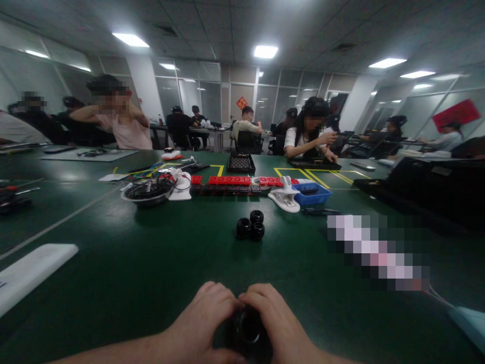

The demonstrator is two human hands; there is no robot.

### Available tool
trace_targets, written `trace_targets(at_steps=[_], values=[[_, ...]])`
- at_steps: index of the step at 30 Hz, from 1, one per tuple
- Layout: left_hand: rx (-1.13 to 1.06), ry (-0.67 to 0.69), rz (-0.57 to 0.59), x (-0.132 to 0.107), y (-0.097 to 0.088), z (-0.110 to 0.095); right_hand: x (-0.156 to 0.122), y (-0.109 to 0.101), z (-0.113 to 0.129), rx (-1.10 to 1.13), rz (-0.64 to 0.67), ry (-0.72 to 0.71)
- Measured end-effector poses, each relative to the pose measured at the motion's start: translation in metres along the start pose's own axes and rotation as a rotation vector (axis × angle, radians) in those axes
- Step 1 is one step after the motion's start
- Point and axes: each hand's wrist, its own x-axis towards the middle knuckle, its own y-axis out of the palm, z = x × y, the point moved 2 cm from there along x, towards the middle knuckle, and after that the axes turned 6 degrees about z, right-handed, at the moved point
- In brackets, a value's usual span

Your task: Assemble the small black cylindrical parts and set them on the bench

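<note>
Low in the head view, my left hand (208,318) and my right hand (275,316) curl around a black tire (250,326), one from each side. Its round hollow faces up toward me, and my fingers hide part of its edges. The fingertips of both hands nearly meet at its far side. Farther out on the green table, apart from my hands, three similar black tires stand in a small cluster: one at the back (256,217), one at the left (243,227) and one at the right (258,230).
Beyond the tires run red power strips (229,180), with a dark bowl (147,192) and a white clip base (284,197) near them. A blue tray (311,193) stands to their right. A white slab (36,273) lies at left. A person (312,131) sits across the table.
</note>
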Motion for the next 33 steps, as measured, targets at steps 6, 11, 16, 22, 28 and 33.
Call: trace_targets(at_steps=[6,11,16,22,28,33], values=[[0.019,-0.004,-0.014,0.0011,0.0019,0.0017,-0.0006,-0.0032,0.0042,0.097,0.035,-0.087],[-0.011,0.008,-0.007,0.0011,-0.0008,0.002,0.0013,-0.0002,-0.0002,0.055,0.092,-0.021],[0.012,-0.014,-0.002,0.0017,-0.0014,-0.0018,0.0006,0.0003,-0.0012,0.102,0.058,0.1],[-0.009,-0.009,-0.005,0.0006,-0.0034,-0.0038,-0.0017,-0.0002,0.0016,0.153,0.073,-0.006],[-0.021,-0.018,0.021,-0.0014,-0.0055,-0.0042,-0.0012,0.0015,0.0001,0.09,0.055,0.035],[-0.002,-0.025,0.0,-0.0003,-0.0011,-0.0028,-0.0033,0.001,0.0006,0.105,-0.015,-0.004]])
